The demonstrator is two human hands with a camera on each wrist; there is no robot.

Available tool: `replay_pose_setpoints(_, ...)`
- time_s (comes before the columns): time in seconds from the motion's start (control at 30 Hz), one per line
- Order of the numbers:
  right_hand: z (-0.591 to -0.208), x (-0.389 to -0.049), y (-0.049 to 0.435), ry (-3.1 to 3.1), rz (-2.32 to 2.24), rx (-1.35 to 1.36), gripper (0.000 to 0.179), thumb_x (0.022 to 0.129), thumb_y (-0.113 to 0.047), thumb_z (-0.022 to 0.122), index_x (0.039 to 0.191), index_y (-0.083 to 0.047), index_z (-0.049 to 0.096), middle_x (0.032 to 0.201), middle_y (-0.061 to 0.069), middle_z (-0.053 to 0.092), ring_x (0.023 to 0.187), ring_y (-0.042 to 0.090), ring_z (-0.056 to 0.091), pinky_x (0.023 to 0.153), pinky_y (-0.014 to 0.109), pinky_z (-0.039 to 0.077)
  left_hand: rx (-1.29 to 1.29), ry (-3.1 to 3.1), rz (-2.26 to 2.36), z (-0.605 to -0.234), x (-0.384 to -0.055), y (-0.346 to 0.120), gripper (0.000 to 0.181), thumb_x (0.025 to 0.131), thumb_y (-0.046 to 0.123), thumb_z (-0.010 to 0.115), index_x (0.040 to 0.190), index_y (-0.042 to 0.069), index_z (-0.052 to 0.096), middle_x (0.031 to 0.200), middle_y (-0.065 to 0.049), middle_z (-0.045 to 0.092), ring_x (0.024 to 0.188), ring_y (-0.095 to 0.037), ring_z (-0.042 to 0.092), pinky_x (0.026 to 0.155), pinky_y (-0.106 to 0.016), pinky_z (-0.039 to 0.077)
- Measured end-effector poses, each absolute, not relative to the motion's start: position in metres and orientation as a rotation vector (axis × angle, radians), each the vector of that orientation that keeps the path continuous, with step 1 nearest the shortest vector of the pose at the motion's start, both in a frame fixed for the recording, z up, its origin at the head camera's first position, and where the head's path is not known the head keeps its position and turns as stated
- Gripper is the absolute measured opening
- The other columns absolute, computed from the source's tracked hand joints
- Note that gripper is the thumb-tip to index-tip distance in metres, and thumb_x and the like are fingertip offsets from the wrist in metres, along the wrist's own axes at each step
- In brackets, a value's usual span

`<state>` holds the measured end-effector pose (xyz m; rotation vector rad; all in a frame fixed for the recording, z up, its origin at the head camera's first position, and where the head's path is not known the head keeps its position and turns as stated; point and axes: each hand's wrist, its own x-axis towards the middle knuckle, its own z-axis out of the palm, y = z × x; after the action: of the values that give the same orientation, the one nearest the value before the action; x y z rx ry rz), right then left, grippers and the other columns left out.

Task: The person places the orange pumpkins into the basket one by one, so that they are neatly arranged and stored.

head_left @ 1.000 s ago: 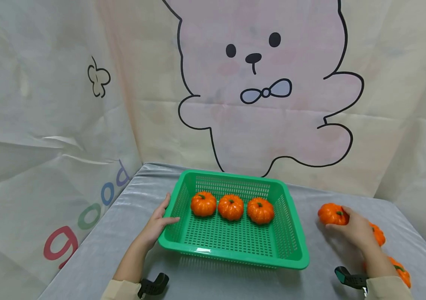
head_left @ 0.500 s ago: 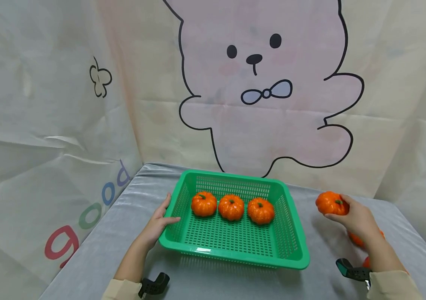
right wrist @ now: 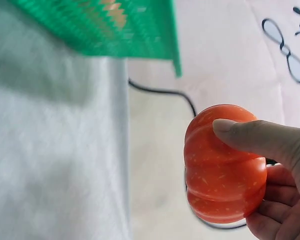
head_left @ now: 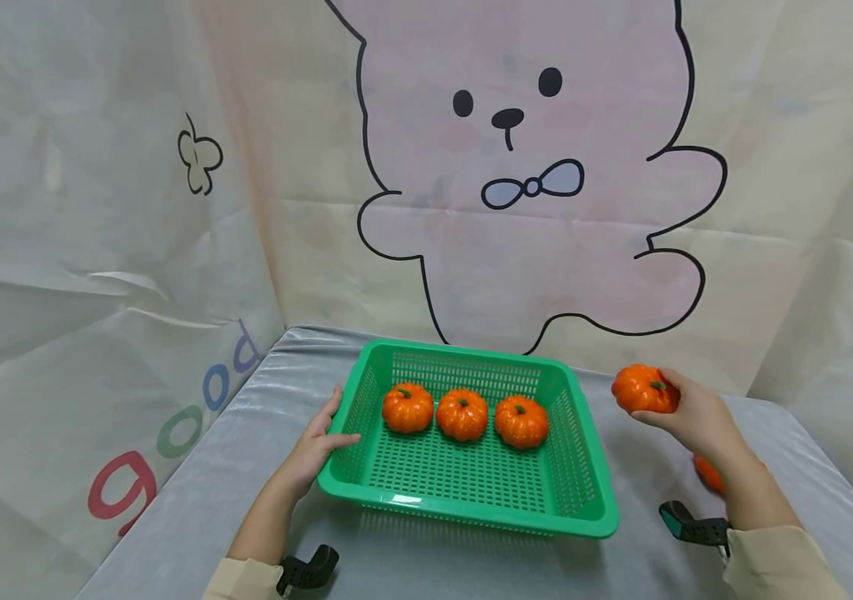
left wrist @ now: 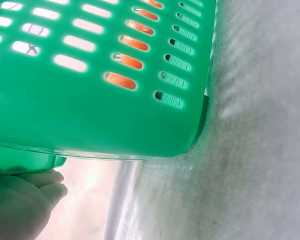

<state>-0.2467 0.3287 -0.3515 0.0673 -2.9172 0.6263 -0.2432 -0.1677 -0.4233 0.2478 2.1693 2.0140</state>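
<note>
My right hand (head_left: 699, 419) holds a small orange pumpkin (head_left: 639, 389) above the cloth, right of the green plastic basket (head_left: 464, 515). In the right wrist view the thumb (right wrist: 240, 131) presses one side of the ribbed pumpkin (right wrist: 222, 175), with the fingers curled behind it. At the basket's left side, my left hand (head_left: 313, 450) grips the rim, thumb over the edge. The left wrist view shows that hand (left wrist: 27, 200) under the rim, outside the perforated basket wall (left wrist: 90, 115). Inside the basket sit a left pumpkin (head_left: 407, 408), a middle pumpkin (head_left: 462, 415) and a right pumpkin (head_left: 521, 422).
Another pumpkin (head_left: 709, 475) lies on the grey cloth (head_left: 666, 458), partly hidden by my right forearm. Fabric with a printed bear (head_left: 531, 267) hangs behind the table. A black cable (right wrist: 162, 91) runs past the table edge in the right wrist view.
My right hand has raised the pumpkin off the cloth and carried it slightly left, toward the basket. The left hand, the basket and its pumpkins have stayed put.
</note>
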Motion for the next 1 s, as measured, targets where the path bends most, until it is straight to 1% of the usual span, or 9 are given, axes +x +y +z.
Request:
replay_pose_setpoints(0.13, -0.338, -0.252, 0.308, -2.876, 0.633, 0.149, 0.085, 0.077, -0.036, 0.073, 0.137, 0.01, 0.035, 0.127, 0.036, 0.045, 0.102, 0.046, 0.048, 0.08, 0.056, 0.043, 0.246, 2.172, 2.015, -0.424, -0.243, -0.168, 0.084, 0.088, 0.003, 0.053, 0.151, 0.011, -0.003, 0.157, -0.004, -0.013, 0.144, -0.026, -0.008, 0.116, -0.048, 0.005)
replay_pose_setpoints(0.27, -0.328, -0.257, 0.286, -2.844, 0.663, 0.23, 0.081, 0.077, -0.029, 0.075, 0.137, 0.01, 0.036, 0.129, 0.035, 0.046, 0.105, 0.045, 0.049, 0.084, 0.057, 0.043, 0.25, 2.183, 2.012, -0.424, -0.242, -0.168, 0.085, 0.088, 0.003, 0.054, 0.15, 0.009, -0.003, 0.157, -0.005, -0.013, 0.144, -0.026, -0.009, 0.116, -0.049, 0.003)
replay_pose_setpoints(0.4, -0.323, -0.262, 0.268, -2.826, 0.664, 0.313, 0.079, 0.075, -0.023, 0.076, 0.136, 0.011, 0.038, 0.128, 0.033, 0.048, 0.106, 0.044, 0.051, 0.085, 0.056, 0.045, 0.252, 2.189, 2.007, -0.425, -0.243, -0.168, 0.085, 0.087, 0.003, 0.054, 0.15, 0.008, -0.002, 0.157, -0.006, -0.013, 0.144, -0.026, -0.009, 0.116, -0.049, 0.002)
replay_pose_setpoints(0.57, -0.32, -0.269, 0.243, -2.836, 0.666, 0.406, 0.078, 0.075, -0.02, 0.076, 0.135, 0.012, 0.038, 0.129, 0.032, 0.048, 0.105, 0.042, 0.053, 0.087, 0.054, 0.046, 0.242, 2.175, 2.016, -0.427, -0.245, -0.167, 0.085, 0.086, 0.002, 0.053, 0.15, 0.008, -0.003, 0.157, -0.007, -0.013, 0.144, -0.027, -0.006, 0.115, -0.048, 0.008)
replay_pose_setpoints(0.77, -0.321, -0.276, 0.215, -2.856, 0.711, 0.474, 0.078, 0.075, -0.017, 0.076, 0.136, 0.011, 0.038, 0.133, 0.03, 0.047, 0.11, 0.043, 0.053, 0.089, 0.053, 0.047, 0.251, 2.18, 2.02, -0.428, -0.244, -0.167, 0.085, 0.086, 0.002, 0.054, 0.15, 0.007, -0.002, 0.157, -0.008, -0.013, 0.144, -0.028, -0.007, 0.115, -0.05, 0.006)
replay_pose_setpoints(1.0, -0.325, -0.281, 0.187, -2.857, 0.733, 0.558, 0.078, 0.073, -0.017, 0.078, 0.137, 0.007, 0.04, 0.134, 0.027, 0.048, 0.114, 0.041, 0.052, 0.092, 0.05, 0.046, 0.251, 2.173, 2.022, -0.425, -0.242, -0.166, 0.085, 0.087, 0.002, 0.053, 0.15, 0.007, -0.003, 0.157, -0.007, -0.013, 0.144, -0.028, -0.006, 0.115, -0.049, 0.008)
